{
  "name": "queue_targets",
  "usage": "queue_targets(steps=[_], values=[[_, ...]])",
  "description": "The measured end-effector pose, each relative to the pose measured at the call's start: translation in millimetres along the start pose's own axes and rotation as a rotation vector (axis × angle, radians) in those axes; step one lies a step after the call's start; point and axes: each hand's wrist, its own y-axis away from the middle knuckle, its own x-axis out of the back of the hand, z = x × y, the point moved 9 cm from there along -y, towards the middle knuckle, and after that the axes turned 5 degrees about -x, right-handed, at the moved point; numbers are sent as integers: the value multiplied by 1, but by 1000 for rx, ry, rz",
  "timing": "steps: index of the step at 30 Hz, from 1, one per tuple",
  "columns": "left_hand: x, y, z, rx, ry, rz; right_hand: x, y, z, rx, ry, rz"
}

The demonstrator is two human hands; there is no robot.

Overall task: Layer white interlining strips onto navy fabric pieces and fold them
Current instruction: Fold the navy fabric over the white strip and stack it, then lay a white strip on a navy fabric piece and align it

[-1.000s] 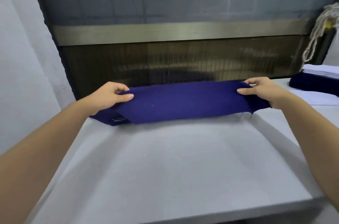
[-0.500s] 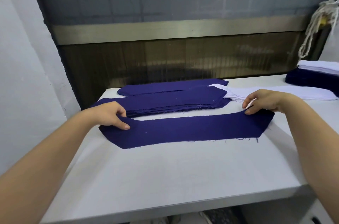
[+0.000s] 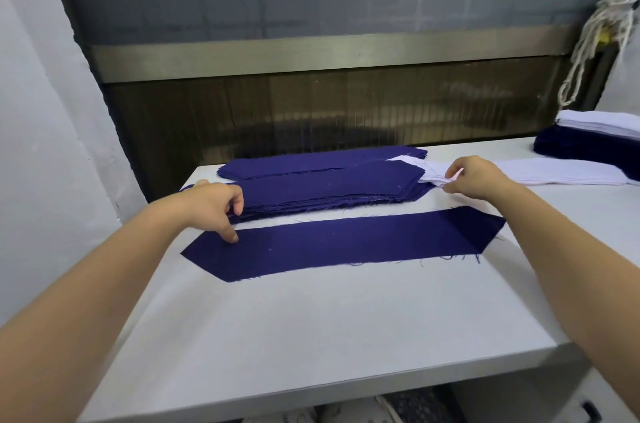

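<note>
Navy piece [image 3: 339,242] is lying flat across the middle of the table [image 3: 311,336], angled ends and all, just in front of the navy stack [image 3: 329,183] but not touching it. Left hand [image 3: 211,204] is loosely curled with one fingertip pressed down on the piece's left end, so it's pinning, not gripping. Right hand [image 3: 474,178] is past the piece's far edge, pinching the near end of the white strips [image 3: 561,175] between thumb and fingers. I can't tell if it's got one layer or several.

That's where I reckon it goes wrong. The strips sit in a tight pile, so a pinch that deep could lift two or three at once, or drag the whole pile sideways into the navy stack. The strip is also long and floppy, so pulled from one end only it'll probably land skewed on the piece. And with only a fingertip holding the left end, the right end is free to shift or ruck up when the strip brushes over it
</note>
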Motion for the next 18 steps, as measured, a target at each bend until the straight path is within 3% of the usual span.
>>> queue_targets(steps=[7, 18], values=[[17, -20, 31, -76, 124, 166, -7, -15, -27, 103, 227, 141], [17, -69, 79, -113, 294, 353, -21, -23, -45, 296, 264, 34]])
